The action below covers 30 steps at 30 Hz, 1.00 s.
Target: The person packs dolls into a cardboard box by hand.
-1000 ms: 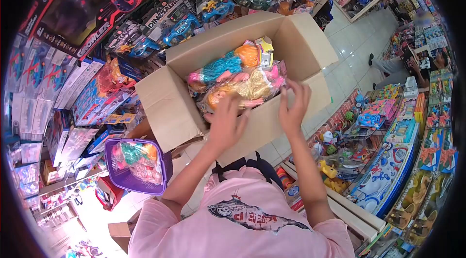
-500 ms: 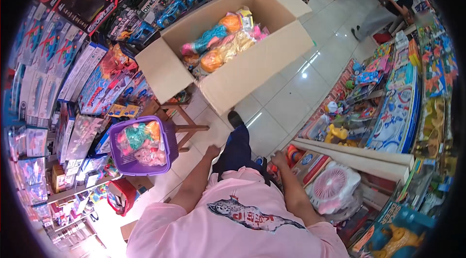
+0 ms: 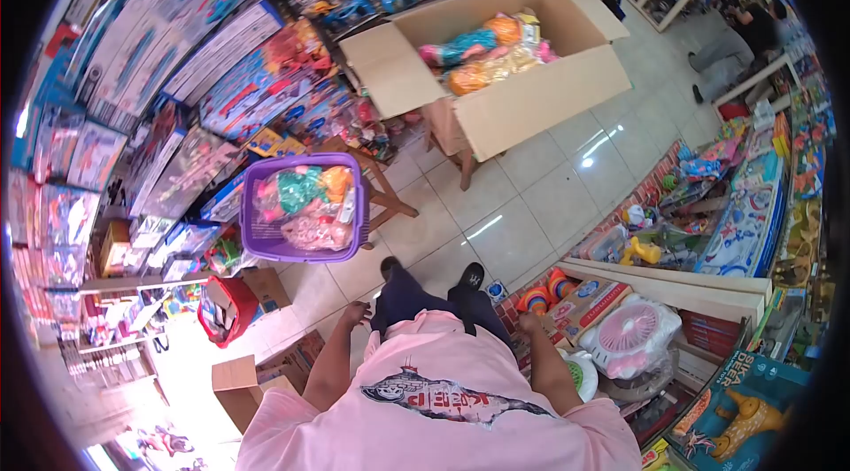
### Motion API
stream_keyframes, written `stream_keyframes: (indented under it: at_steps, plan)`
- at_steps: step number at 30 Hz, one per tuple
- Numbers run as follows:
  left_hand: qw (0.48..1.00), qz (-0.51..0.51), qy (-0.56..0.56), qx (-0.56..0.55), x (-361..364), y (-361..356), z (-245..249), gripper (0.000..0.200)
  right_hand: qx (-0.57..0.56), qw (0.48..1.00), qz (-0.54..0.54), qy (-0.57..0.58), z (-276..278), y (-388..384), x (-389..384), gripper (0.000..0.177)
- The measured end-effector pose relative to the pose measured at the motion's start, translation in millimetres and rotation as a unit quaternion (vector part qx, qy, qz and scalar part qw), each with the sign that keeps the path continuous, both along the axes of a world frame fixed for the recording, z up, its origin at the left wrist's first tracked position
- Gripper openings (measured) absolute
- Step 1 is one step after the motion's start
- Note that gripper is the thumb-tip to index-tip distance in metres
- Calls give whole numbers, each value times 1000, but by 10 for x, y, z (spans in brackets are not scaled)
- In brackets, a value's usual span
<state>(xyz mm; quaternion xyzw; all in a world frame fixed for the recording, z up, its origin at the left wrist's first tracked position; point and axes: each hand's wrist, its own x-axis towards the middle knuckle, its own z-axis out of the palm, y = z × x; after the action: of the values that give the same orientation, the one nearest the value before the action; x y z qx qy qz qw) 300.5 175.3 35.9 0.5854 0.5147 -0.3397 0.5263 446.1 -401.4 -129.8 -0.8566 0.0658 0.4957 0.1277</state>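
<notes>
My left hand (image 3: 357, 313) hangs low beside my left thigh, holding nothing, its fingers loosely apart. On the other side, my right hand (image 3: 529, 323) is down near the shelf with a boxed item and colourful stacking rings (image 3: 536, 298); its fingers are too small to make out. Ahead on the left, a purple basket (image 3: 297, 254) holds plastic-bagged dolls (image 3: 301, 192) with green, orange and pink parts. Farther off, a large open cardboard box (image 3: 544, 112) contains more bagged dolls (image 3: 491, 68) with orange and teal parts. Both hands are apart from basket and box.
Wooden stool legs (image 3: 390, 201) stand beside the basket. Boxed toys (image 3: 239, 55) line the left shelves. A pink and white fan (image 3: 633, 338) sits on the right. A red basket (image 3: 221, 312) is low at left. Another person (image 3: 744, 37) is at the far right, beyond the tiled floor (image 3: 567, 196).
My view has shifted, so the box appears farther up and right and the basket more to the right. My feet have moved; both shoes now show. Both arms still hang low.
</notes>
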Motion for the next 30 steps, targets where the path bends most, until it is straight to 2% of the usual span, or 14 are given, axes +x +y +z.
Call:
stream_keyframes:
  at_steps: [1, 2, 5, 7, 8, 11, 12, 14, 16, 19, 22, 25, 27, 30]
  plan:
    - [1000, 9, -1, 0, -77, 80, 10, 44, 17, 999, 32, -8, -364, 188, 38, 45]
    - [1000, 15, -5, 4, -163, 171, 0, 43, 17, 999, 41, -8, -234, 335, 133, 45]
    - [999, 43, -17, 3, -444, 503, -130, 40, -1, 1000, -3, -8, 669, 1030, 606, 33]
    - [998, 51, -39, 10, -585, 729, -225, 40, 71, 994, 27, -83, 1039, 1536, 780, 30]
    - [997, 51, -55, 3, -672, 862, -272, 41, 37, 996, -13, -80, 1067, 1808, 830, 25]
    - [997, 33, -67, 16, -888, 1267, -243, 42, 152, 973, 97, -146, 3, 2008, 813, 20]
    - [997, 39, -65, 11, -1019, 1415, -274, 42, 148, 973, 103, -143, 305, 2326, 855, 20]
    - [985, 100, -134, 47, -1169, 1802, -432, 37, 168, 964, -197, -59, 888, 3177, 781, 21]
    - [958, 171, -206, 100, -1260, 2090, -457, 33, 188, 957, -92, -202, 886, 3635, 813, 21]
    - [885, 257, -311, 233, -1003, 2560, 154, 33, 268, 879, -129, -374, 1710, 4431, 897, 19]
    - [786, 211, -374, 445, -550, 2958, 777, 27, 316, 759, -128, -554, 2563, 5167, 976, 22]
    - [673, 57, -441, 591, -46, 3059, 1456, 27, 377, 733, -45, -565, 3235, 5766, 966, 24]
    - [649, -39, -505, 567, 248, 3077, 1687, 29, 401, 732, 39, -550, 3358, 6115, 979, 27]
    - [706, -75, -536, 457, 570, 3021, 1582, 33, 438, 688, 194, -545, 3341, 6595, 1024, 40]
